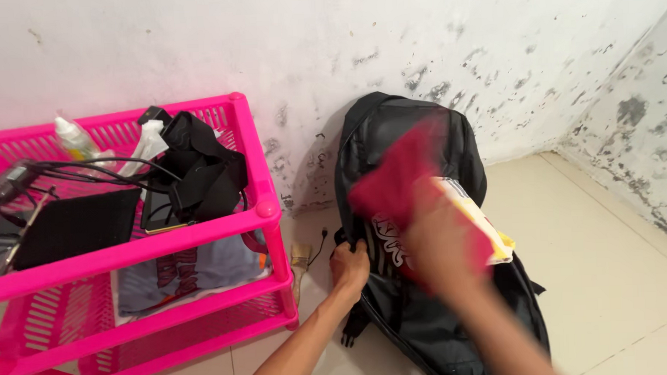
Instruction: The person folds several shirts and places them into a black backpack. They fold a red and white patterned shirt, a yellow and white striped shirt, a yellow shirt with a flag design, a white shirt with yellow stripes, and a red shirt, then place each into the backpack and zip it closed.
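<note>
Head view: left hand [349, 267] grips the edge of a black backpack [416, 229] leaning against a stained wall [343, 39] on the tiled floor [617, 274]. Right hand [442, 243], blurred, holds a red cloth [396, 174] and a yellow-white packet [479, 219]; its fingers look closed around them. The packet could slip loose, since one hand carries both. A pink plastic rack [264, 205] with cables and bottles stands just beside, crowding the left.

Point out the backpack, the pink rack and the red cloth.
backpack [457, 142]: head view, upper right side of its black body.
pink rack [254, 149]: head view, top rail's right side.
red cloth [392, 178]: head view, blurred middle.
</note>
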